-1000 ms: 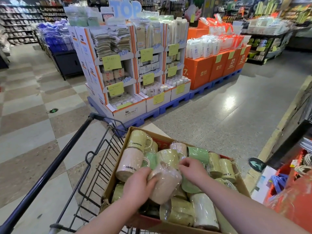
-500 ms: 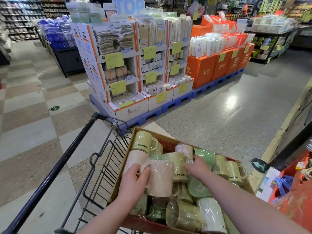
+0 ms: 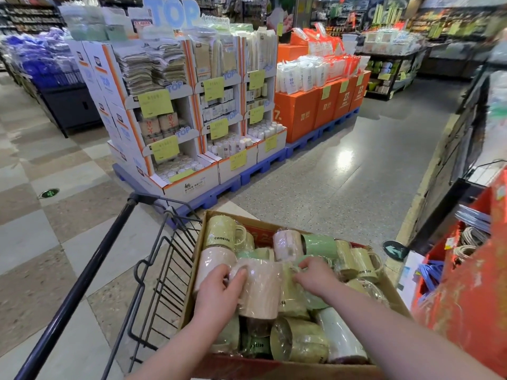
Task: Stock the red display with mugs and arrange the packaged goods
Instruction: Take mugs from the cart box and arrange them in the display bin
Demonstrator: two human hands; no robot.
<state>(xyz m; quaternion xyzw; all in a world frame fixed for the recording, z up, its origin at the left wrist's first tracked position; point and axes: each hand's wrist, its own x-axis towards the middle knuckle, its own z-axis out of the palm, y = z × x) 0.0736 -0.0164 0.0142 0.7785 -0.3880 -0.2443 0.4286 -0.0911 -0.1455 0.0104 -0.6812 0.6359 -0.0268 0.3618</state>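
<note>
Many wrapped mugs — cardboard box around

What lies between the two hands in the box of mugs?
In the head view, a plastic-wrapped pink mug, gripped by the left hand, and a yellow-green mug beside the right hand.

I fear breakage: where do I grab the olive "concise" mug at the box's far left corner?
Probably by its handle, from above right: the mug stands upright atop the pile, handle jutting free rightward, left side close to the box wall.
</note>
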